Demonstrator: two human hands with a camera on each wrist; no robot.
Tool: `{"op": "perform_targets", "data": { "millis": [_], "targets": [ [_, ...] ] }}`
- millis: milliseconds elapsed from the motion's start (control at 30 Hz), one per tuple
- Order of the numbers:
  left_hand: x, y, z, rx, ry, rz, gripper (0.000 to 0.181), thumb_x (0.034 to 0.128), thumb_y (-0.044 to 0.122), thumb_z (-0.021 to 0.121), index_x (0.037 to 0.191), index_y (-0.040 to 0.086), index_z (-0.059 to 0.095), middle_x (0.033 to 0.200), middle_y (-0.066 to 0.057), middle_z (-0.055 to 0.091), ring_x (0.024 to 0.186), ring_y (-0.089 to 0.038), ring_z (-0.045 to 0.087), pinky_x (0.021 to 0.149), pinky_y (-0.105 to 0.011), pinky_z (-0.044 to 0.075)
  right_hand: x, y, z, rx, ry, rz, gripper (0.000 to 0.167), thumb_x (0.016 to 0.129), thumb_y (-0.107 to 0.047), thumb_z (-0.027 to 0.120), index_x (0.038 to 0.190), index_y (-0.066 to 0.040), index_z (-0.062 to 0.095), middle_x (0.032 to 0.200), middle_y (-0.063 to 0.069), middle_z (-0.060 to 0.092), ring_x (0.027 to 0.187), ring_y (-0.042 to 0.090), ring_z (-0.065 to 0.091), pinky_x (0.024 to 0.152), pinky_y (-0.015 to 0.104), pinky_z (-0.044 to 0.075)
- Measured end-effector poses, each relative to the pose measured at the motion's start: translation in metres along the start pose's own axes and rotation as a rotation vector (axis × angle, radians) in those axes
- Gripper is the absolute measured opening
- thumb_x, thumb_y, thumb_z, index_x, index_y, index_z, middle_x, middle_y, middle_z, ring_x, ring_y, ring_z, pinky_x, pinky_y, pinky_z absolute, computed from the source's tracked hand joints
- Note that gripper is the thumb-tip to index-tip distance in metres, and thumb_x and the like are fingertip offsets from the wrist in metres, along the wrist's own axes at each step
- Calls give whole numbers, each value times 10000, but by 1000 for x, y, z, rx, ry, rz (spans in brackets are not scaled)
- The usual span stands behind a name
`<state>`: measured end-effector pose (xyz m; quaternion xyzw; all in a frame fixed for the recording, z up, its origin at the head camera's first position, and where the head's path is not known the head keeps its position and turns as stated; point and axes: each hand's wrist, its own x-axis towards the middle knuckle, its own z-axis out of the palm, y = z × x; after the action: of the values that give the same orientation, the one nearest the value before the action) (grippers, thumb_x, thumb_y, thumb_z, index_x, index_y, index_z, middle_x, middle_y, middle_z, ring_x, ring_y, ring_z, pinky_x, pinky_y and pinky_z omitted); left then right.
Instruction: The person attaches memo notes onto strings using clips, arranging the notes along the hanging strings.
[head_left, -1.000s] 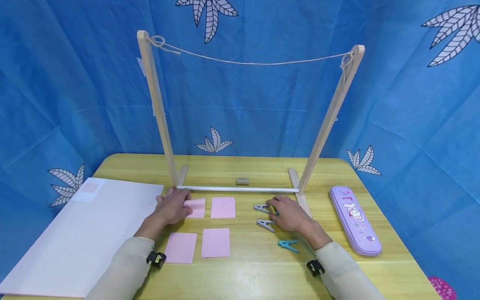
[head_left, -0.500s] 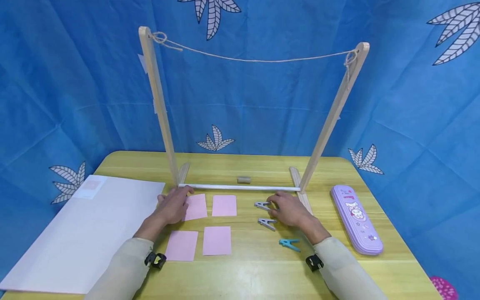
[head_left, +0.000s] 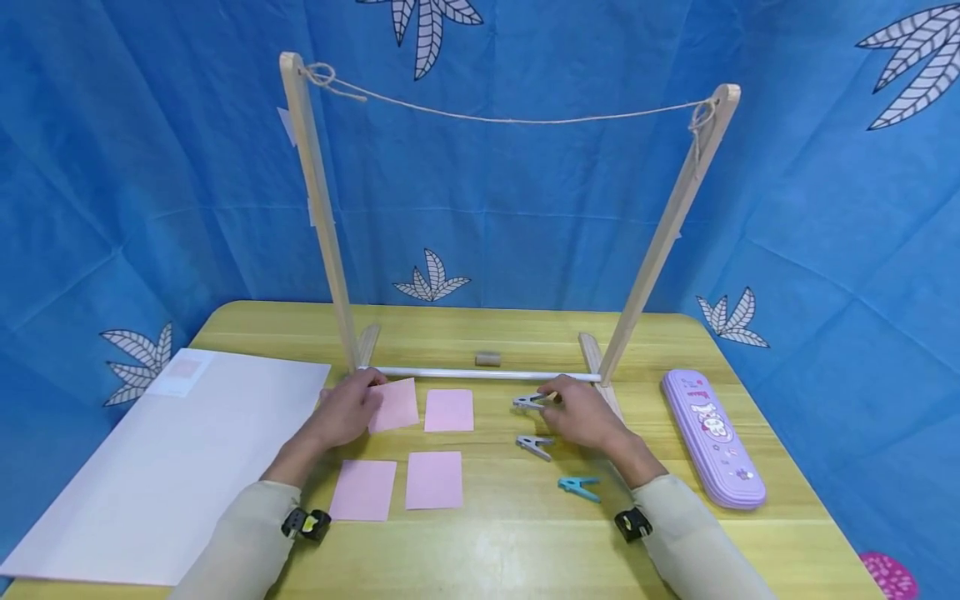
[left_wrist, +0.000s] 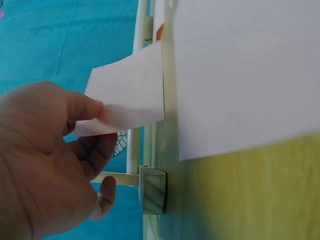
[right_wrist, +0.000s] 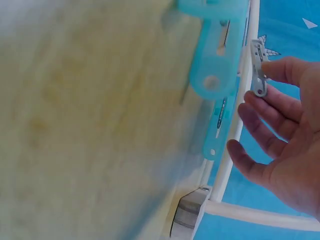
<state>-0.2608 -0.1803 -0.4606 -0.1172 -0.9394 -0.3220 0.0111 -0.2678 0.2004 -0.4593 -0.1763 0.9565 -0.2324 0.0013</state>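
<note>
My left hand [head_left: 345, 410] pinches a pink paper square [head_left: 395, 405] by its left side. In the left wrist view the sheet [left_wrist: 131, 85] stands off the tabletop, thumb on one face. On the right, my right hand [head_left: 585, 412] pinches a grey clothespin [head_left: 527, 402]; the right wrist view has this clothespin [right_wrist: 259, 70] between thumb and forefinger, other fingers loosely curved. Three more pink squares lie flat: one beside the held sheet [head_left: 448, 410], two nearer the front [head_left: 363, 490]. A second grey clothespin [head_left: 533, 446] and a teal clothespin [head_left: 578, 487] lie below the right hand.
Behind the hands stands a wooden frame [head_left: 322, 217] with a sagging string [head_left: 510, 121] and a white bottom bar [head_left: 480, 374]. A white board [head_left: 172, 475] lies left, a purple pencil case [head_left: 712, 437] right. A small cylinder [head_left: 487, 358] sits behind the bar.
The left hand's pink square has risen and tilted a little. The right hand has closed its thumb and finger on the upper grey clothespin and shifted it slightly.
</note>
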Motion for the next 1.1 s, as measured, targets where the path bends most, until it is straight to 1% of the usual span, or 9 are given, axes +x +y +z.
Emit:
{"op": "perform_targets", "data": {
  "millis": [67, 133, 233, 333, 500, 667, 767, 933, 1100],
  "targets": [
    [-2, 4, -3, -46, 8, -10, 135, 999, 165, 482, 1070, 129, 591, 991, -68, 600, 883, -232, 532, 786, -397, 411, 0, -1, -2, 33, 28, 4, 305, 887, -193, 644, 1175, -96, 661, 1136, 67, 665, 969, 220, 658, 805, 385, 541],
    [-2, 7, -6, -84, 20, -7, 136, 1005, 187, 489, 1066, 130, 596, 942, -59, 576, 835, -214, 502, 722, -336, 407, 0, -3, -5, 59, 48, 6, 307, 887, -186, 646, 1180, -94, 654, 1127, 70, 667, 955, 218, 662, 766, 362, 541],
    [-3, 13, -11, -116, 44, 0, 155, 1008, 235, 504, 1082, 140, 601, 939, -57, 571, 840, -218, 488, 707, -322, 396, -1, -6, -12, 116, 72, 11, 315, 896, -183, 636, 1200, -99, 642, 1121, 83, 670, 915, 207, 661, 692, 326, 518],
    [-2, 18, -15, -153, 82, 25, 178, 1009, 246, 509, 1104, 128, 602, 931, -64, 569, 841, -221, 482, 707, -323, 401, 0, -11, -21, 154, 104, -18, 312, 912, -184, 622, 1213, -105, 634, 1116, 74, 667, 885, 177, 652, 658, 297, 481],
    [-1, 29, -23, -233, 122, 69, 228, 1034, 209, 441, 1167, 84, 576, 975, -83, 561, 884, -220, 493, 750, -323, 413, 6, -21, -35, 178, 182, -93, 300, 929, -169, 612, 1224, -116, 627, 1076, 51, 640, 879, 163, 621, 725, 335, 464],
    [0, 40, -29, -243, 167, 96, 217, 1030, 208, 449, 1160, 84, 571, 972, -82, 553, 876, -208, 485, 749, -311, 411, 10, -34, -48, 189, 229, -139, 326, 935, -182, 623, 1255, -115, 617, 1080, 50, 626, 889, 172, 614, 753, 360, 461],
    [1, 47, -33, -241, 207, 76, 211, 1020, 249, 481, 1155, 110, 566, 935, -75, 532, 866, -206, 471, 756, -324, 409, 13, -41, -56, 211, 257, -161, 366, 923, -173, 642, 1281, -105, 600, 1105, 73, 623, 882, 182, 628, 764, 385, 489],
    [6, 55, -38, -280, 269, 35, 254, 1004, 302, 511, 1149, 104, 578, 963, -77, 545, 914, -201, 475, 802, -332, 421, 18, -50, -72, 235, 313, -182, 363, 897, -172, 682, 1250, -108, 622, 1115, 76, 626, 850, 178, 650, 834, 436, 537],
    [11, 58, -41, -297, 309, 45, 301, 1018, 334, 464, 1153, 95, 586, 938, -94, 564, 834, -209, 490, 709, -308, 435, 24, -61, -86, 245, 345, -219, 330, 895, -170, 691, 1219, -125, 645, 1106, 62, 646, 850, 169, 654, 844, 431, 544]
  ]
}}
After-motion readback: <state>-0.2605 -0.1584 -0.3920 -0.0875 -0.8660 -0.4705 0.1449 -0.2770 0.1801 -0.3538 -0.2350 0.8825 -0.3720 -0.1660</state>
